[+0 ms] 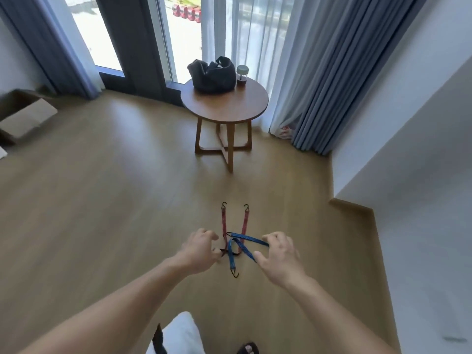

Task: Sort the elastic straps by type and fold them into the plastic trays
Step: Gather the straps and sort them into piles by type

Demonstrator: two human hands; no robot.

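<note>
Head view: sorting begins, with left hand (198,249) and right hand (279,256), fingers (271,237) spread, over crossed red hooked elastic strap (224,221) and blue hooked elastic strap (249,238), which likely need untangling.

Both hands reach down to the tangled straps on the wooden floor (102,200). The left hand (198,247) has bent, spread fingers beside the red strap (224,221). The right hand's (279,254) fingertips meet the blue strap (249,238), which crosses the red. Beyond them, a round table (224,108) carries a dark bag (213,75) and a jar (242,75).
</note>
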